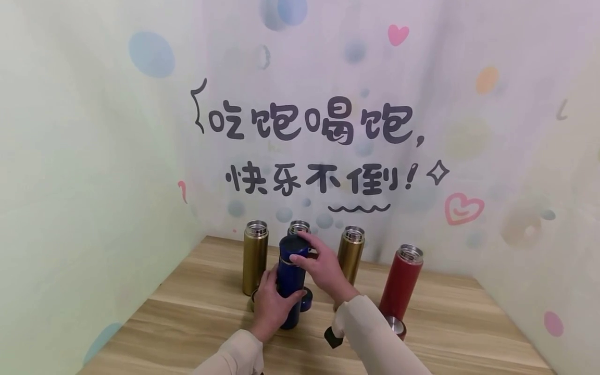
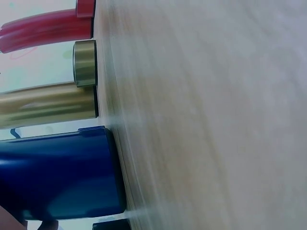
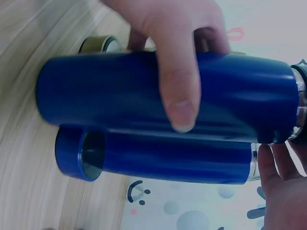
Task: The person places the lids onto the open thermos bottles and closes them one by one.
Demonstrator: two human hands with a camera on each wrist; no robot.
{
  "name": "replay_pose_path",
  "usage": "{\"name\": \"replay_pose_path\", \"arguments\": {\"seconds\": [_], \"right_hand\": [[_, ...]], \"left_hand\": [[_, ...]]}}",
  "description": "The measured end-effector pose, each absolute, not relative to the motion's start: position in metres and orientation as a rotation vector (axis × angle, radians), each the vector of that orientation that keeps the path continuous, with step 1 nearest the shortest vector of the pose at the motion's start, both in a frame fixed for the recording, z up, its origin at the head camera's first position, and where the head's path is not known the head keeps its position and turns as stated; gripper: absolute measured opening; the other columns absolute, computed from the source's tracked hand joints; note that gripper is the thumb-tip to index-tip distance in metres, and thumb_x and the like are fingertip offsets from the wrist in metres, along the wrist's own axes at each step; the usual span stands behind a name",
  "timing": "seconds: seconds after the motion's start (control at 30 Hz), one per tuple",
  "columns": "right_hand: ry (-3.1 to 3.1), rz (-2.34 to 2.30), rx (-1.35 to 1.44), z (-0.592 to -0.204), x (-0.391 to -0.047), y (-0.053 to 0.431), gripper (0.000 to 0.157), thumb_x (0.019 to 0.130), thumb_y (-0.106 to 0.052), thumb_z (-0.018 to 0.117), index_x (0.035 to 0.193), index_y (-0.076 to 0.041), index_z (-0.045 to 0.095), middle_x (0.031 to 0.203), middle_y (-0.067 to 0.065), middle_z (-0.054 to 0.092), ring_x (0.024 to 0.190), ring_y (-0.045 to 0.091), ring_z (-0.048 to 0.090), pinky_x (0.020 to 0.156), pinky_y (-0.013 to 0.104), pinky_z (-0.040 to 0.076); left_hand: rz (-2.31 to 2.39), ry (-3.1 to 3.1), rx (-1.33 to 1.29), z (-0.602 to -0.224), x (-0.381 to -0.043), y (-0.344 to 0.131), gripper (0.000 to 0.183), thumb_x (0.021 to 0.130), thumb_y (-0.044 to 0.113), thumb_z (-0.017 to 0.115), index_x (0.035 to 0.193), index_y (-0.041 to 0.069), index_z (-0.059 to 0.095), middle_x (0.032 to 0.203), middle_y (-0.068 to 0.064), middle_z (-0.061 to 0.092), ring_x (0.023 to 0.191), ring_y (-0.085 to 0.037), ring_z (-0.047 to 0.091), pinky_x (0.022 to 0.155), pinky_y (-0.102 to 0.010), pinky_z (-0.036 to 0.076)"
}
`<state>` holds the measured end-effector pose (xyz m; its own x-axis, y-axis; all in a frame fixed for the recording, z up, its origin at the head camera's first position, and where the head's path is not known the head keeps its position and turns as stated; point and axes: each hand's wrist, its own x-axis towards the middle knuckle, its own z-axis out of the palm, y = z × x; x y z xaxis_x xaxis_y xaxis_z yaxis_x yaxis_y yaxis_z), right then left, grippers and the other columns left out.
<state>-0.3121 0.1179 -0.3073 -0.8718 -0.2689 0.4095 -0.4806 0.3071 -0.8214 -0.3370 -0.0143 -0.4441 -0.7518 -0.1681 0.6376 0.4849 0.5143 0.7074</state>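
A blue thermos flask (image 1: 289, 278) stands upright at the front middle of the table. My left hand (image 1: 272, 308) grips its body, the thumb across the near side in the right wrist view. My right hand (image 1: 326, 268) holds the dark-topped blue lid (image 1: 293, 244) at the mouth, thumb and fingers round its rim. A strip of silver neck (image 3: 301, 103) shows between body and lid. Right behind stands a second blue flask (image 3: 177, 160), lidless, mostly hidden in the head view; a loose blue lid (image 3: 72, 153) lies at its foot.
Lidless gold flasks stand behind left (image 1: 255, 260) and behind right (image 1: 351, 252). A lidless red flask (image 1: 402, 284) is at the right, a loose lid (image 1: 397, 327) in front of it. A gold lid (image 2: 85, 63) rests beside a gold flask. A printed cloth wall (image 1: 304, 62) encloses the table (image 1: 187, 317).
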Motion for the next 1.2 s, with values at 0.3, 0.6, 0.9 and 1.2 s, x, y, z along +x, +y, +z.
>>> {"name": "replay_pose_path", "arguments": {"seconds": [0.3, 0.6, 0.9, 1.2], "right_hand": [[-2.372, 1.652, 0.713, -0.322, -0.326, 0.124, 0.055, 0.093, -0.015, 0.067, 0.144, -0.011, 0.047, 0.142, 0.021, 0.046, 0.114, 0.044, 0.056, 0.09, 0.05, 0.051], [-2.365, 1.595, 0.693, -0.339, -0.344, 0.128, 0.056, 0.09, -0.025, 0.072, 0.142, -0.019, 0.051, 0.14, 0.012, 0.05, 0.112, 0.037, 0.058, 0.086, 0.046, 0.054], [-2.31, 1.256, 0.54, -0.342, -0.336, 0.111, 0.062, 0.084, -0.037, 0.077, 0.135, -0.009, 0.055, 0.125, 0.005, 0.06, 0.11, 0.022, 0.058, 0.096, 0.047, 0.047], [-2.355, 1.233, 0.688, -0.337, -0.338, 0.111, 0.064, 0.089, -0.033, 0.072, 0.142, -0.01, 0.046, 0.137, 0.01, 0.05, 0.121, 0.026, 0.051, 0.099, 0.048, 0.045]], "left_hand": [[-1.248, -2.077, -0.275, -0.445, -0.338, -0.015, 0.082, 0.067, 0.037, 0.089, 0.134, 0.005, 0.053, 0.107, -0.007, 0.057, 0.095, -0.029, 0.063, 0.082, -0.049, 0.051], [-1.263, -2.068, -0.28, -0.445, -0.339, -0.015, 0.083, 0.069, 0.035, 0.089, 0.135, 0.003, 0.051, 0.108, -0.008, 0.057, 0.096, -0.029, 0.062, 0.084, -0.05, 0.051], [-1.267, -2.082, -0.281, -0.445, -0.338, -0.017, 0.084, 0.069, 0.038, 0.088, 0.136, 0.003, 0.051, 0.109, -0.008, 0.057, 0.097, -0.028, 0.063, 0.084, -0.049, 0.052], [-1.284, -2.081, -0.303, -0.443, -0.336, -0.017, 0.084, 0.07, 0.039, 0.088, 0.137, 0.005, 0.05, 0.109, -0.009, 0.057, 0.098, -0.029, 0.062, 0.084, -0.049, 0.051]]}}
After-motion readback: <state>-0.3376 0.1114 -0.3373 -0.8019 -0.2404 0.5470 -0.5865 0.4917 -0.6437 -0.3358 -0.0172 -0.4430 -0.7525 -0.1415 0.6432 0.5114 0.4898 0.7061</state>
